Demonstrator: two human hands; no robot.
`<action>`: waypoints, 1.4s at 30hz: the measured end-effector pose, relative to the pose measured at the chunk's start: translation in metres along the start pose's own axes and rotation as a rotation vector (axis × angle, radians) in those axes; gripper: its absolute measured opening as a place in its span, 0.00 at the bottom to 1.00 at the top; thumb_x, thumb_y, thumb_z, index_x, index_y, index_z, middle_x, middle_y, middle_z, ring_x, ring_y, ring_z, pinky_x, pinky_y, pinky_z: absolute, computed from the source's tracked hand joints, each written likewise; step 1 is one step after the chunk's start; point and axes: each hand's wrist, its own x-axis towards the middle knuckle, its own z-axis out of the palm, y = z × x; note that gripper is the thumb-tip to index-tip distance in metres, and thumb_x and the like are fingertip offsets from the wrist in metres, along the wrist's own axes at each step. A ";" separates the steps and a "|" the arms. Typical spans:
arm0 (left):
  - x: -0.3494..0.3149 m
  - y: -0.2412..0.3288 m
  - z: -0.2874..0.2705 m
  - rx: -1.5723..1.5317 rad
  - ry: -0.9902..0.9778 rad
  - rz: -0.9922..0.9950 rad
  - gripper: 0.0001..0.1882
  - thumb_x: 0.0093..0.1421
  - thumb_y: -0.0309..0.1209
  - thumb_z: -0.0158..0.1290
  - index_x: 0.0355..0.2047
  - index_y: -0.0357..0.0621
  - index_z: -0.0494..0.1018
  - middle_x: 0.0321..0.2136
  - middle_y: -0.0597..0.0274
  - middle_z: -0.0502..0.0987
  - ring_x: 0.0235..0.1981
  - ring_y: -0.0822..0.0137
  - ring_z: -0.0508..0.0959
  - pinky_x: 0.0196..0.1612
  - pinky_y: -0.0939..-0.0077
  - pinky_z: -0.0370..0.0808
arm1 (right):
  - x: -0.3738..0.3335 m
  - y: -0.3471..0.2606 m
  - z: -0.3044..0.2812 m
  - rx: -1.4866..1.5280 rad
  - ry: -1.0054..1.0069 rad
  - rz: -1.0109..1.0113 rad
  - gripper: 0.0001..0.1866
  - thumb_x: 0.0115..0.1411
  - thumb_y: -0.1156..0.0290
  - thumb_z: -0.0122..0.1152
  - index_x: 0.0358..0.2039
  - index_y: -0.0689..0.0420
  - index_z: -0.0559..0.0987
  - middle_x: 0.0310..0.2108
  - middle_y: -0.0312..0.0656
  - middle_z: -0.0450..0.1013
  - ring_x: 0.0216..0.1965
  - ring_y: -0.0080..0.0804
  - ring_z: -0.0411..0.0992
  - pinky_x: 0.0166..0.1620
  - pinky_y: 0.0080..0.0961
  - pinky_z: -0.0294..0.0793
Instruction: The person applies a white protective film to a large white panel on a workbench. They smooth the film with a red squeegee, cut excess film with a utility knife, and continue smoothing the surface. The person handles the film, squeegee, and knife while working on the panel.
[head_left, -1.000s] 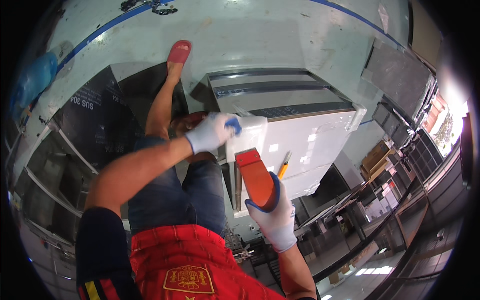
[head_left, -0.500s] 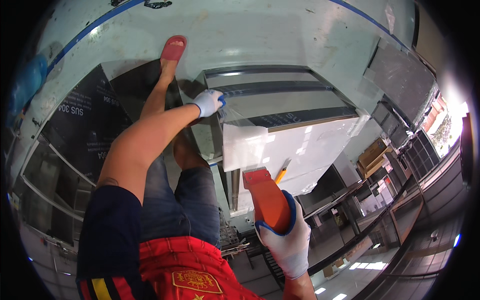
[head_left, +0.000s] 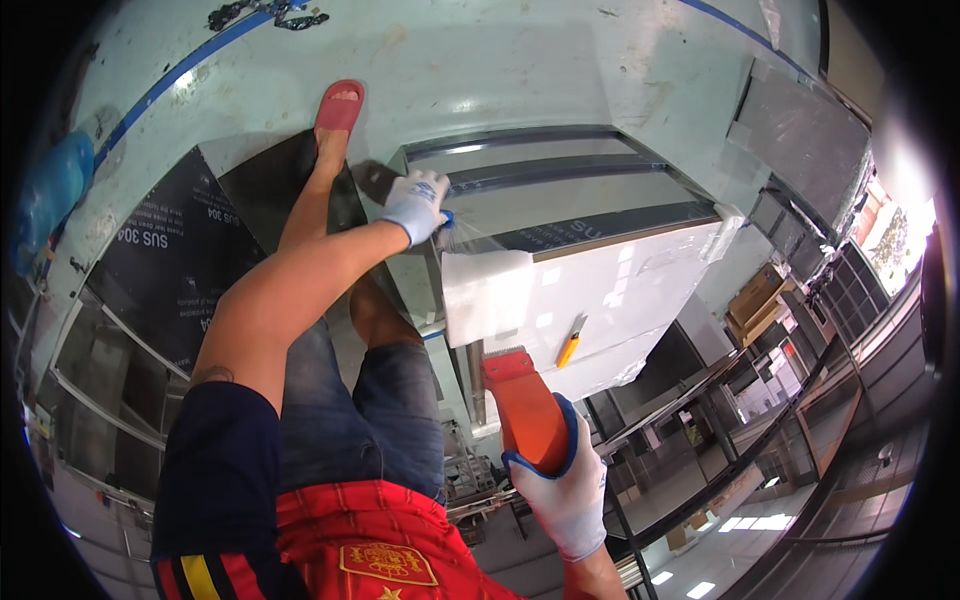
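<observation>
In my right hand (head_left: pixel 560 490), gloved in white and blue, is a red tape dispenser (head_left: pixel 530 410), its toothed edge toward a boxy metal cabinet (head_left: pixel 600 265). My gloved left hand (head_left: pixel 415 205) is at the cabinet's near left corner, fingers curled. Clear plastic film (head_left: pixel 475 236) stretches from the thumb along that edge; the fingertips are partly hidden. White foam sheet (head_left: pixel 490 298) wraps the corner just below. A yellow utility knife (head_left: pixel 569 350) lies on the cabinet's white side panel, beyond the dispenser.
Dark film-covered metal sheets (head_left: pixel 165 245) lie to the left, beside a metal frame (head_left: pixel 110 320). My foot in a red slipper (head_left: pixel 340 107) rests ahead of the cabinet's left side. Cardboard (head_left: pixel 755 305), wrapped panels (head_left: pixel 800 150) and metal racks stand on the right.
My left hand has turned, so the back of its glove shows more, and it stays at the corner. The dispenser has shifted slightly down and left, leaving the knife in fuller view.
</observation>
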 end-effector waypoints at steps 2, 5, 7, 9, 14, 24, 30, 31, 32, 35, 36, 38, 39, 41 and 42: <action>-0.011 0.004 -0.007 -0.040 -0.147 0.183 0.21 0.69 0.43 0.62 0.56 0.45 0.82 0.59 0.56 0.82 0.66 0.49 0.77 0.66 0.52 0.72 | 0.000 -0.001 0.001 0.021 0.012 0.013 0.48 0.56 0.63 0.83 0.73 0.65 0.69 0.57 0.57 0.83 0.58 0.50 0.84 0.61 0.40 0.82; -0.037 0.009 -0.021 -0.384 -0.405 0.065 0.28 0.79 0.48 0.49 0.68 0.42 0.76 0.68 0.46 0.78 0.71 0.42 0.73 0.73 0.50 0.68 | 0.002 0.002 0.002 0.054 0.028 0.044 0.44 0.54 0.65 0.82 0.70 0.65 0.74 0.56 0.55 0.85 0.57 0.44 0.86 0.62 0.37 0.82; -0.068 0.015 -0.026 -0.420 -0.276 0.175 0.32 0.83 0.51 0.41 0.74 0.42 0.72 0.70 0.40 0.76 0.73 0.38 0.72 0.76 0.50 0.67 | 0.005 0.007 0.002 0.023 0.024 0.024 0.44 0.54 0.65 0.81 0.70 0.65 0.74 0.56 0.55 0.85 0.57 0.45 0.86 0.61 0.37 0.82; -0.081 0.017 -0.031 -0.433 -0.273 0.164 0.33 0.84 0.52 0.37 0.76 0.45 0.70 0.69 0.37 0.76 0.72 0.37 0.73 0.76 0.50 0.68 | 0.008 0.012 0.003 0.048 0.014 0.025 0.45 0.54 0.64 0.81 0.70 0.65 0.74 0.56 0.56 0.85 0.57 0.47 0.86 0.61 0.37 0.82; -0.064 0.027 -0.036 -0.262 -0.344 0.295 0.34 0.84 0.52 0.34 0.77 0.44 0.67 0.69 0.37 0.76 0.72 0.35 0.73 0.77 0.41 0.65 | 0.011 0.026 0.006 0.073 0.019 -0.019 0.45 0.55 0.64 0.82 0.71 0.65 0.73 0.56 0.57 0.84 0.57 0.49 0.86 0.60 0.38 0.82; -0.120 0.090 -0.017 -0.235 0.290 0.194 0.36 0.73 0.54 0.57 0.66 0.34 0.75 0.64 0.40 0.79 0.65 0.41 0.77 0.71 0.44 0.70 | 0.029 0.104 0.056 0.011 0.058 -0.255 0.49 0.57 0.63 0.82 0.74 0.67 0.68 0.58 0.64 0.81 0.59 0.61 0.82 0.60 0.45 0.82; -0.106 0.099 0.010 -0.088 0.601 0.152 0.33 0.67 0.55 0.64 0.55 0.35 0.82 0.50 0.48 0.85 0.53 0.43 0.82 0.58 0.49 0.77 | 0.047 0.198 0.124 0.015 0.116 -0.255 0.49 0.58 0.59 0.82 0.74 0.65 0.68 0.57 0.63 0.81 0.56 0.64 0.81 0.58 0.51 0.81; -0.104 0.099 0.009 -0.067 0.553 0.121 0.34 0.67 0.56 0.63 0.56 0.35 0.82 0.51 0.46 0.85 0.54 0.43 0.82 0.60 0.49 0.76 | 0.040 0.215 0.129 -0.005 0.112 -0.226 0.49 0.58 0.57 0.81 0.74 0.64 0.68 0.57 0.63 0.81 0.55 0.64 0.81 0.57 0.52 0.81; -0.104 0.099 0.008 -0.033 0.610 0.152 0.34 0.68 0.55 0.63 0.58 0.36 0.81 0.54 0.46 0.84 0.57 0.42 0.81 0.63 0.47 0.75 | 0.031 0.230 0.133 -0.028 0.106 -0.193 0.49 0.58 0.56 0.81 0.74 0.64 0.67 0.56 0.62 0.81 0.55 0.64 0.81 0.56 0.54 0.81; -0.109 0.104 -0.001 0.139 0.539 0.140 0.37 0.72 0.53 0.59 0.71 0.39 0.74 0.68 0.47 0.78 0.69 0.44 0.75 0.76 0.37 0.62 | 0.016 0.260 0.140 -0.032 0.077 -0.066 0.49 0.59 0.56 0.80 0.74 0.63 0.67 0.57 0.63 0.81 0.54 0.64 0.82 0.55 0.55 0.81; -0.113 0.108 -0.002 0.256 0.531 0.231 0.37 0.73 0.53 0.57 0.73 0.40 0.71 0.70 0.49 0.75 0.71 0.46 0.73 0.77 0.35 0.60 | 0.015 0.263 0.141 -0.036 0.090 -0.099 0.47 0.59 0.56 0.80 0.72 0.63 0.69 0.55 0.62 0.82 0.53 0.65 0.82 0.55 0.54 0.81; -0.121 0.117 0.001 0.483 0.568 0.401 0.39 0.75 0.54 0.54 0.78 0.43 0.66 0.75 0.53 0.71 0.75 0.51 0.69 0.79 0.31 0.55 | 0.026 0.260 0.143 -0.081 0.107 -0.074 0.44 0.59 0.54 0.78 0.70 0.64 0.72 0.51 0.61 0.84 0.52 0.66 0.83 0.55 0.54 0.82; -0.129 0.121 0.006 0.552 0.378 0.521 0.42 0.76 0.55 0.51 0.82 0.48 0.60 0.81 0.58 0.63 0.81 0.58 0.61 0.81 0.30 0.49 | 0.035 0.255 0.142 -0.094 0.073 -0.061 0.43 0.59 0.53 0.77 0.68 0.64 0.73 0.49 0.62 0.84 0.52 0.66 0.83 0.55 0.54 0.82; -0.142 0.127 0.020 0.608 0.202 0.780 0.44 0.74 0.59 0.53 0.82 0.51 0.60 0.83 0.59 0.58 0.84 0.59 0.56 0.85 0.38 0.45 | 0.056 0.242 0.137 -0.119 0.031 -0.045 0.40 0.60 0.50 0.75 0.64 0.65 0.75 0.45 0.63 0.85 0.50 0.67 0.83 0.55 0.54 0.81; -0.148 0.131 0.029 0.660 0.075 0.851 0.45 0.73 0.59 0.54 0.82 0.51 0.60 0.84 0.59 0.57 0.84 0.59 0.54 0.86 0.40 0.44 | 0.065 0.234 0.134 -0.150 0.004 -0.027 0.39 0.60 0.50 0.73 0.62 0.66 0.76 0.45 0.64 0.84 0.50 0.67 0.83 0.55 0.54 0.81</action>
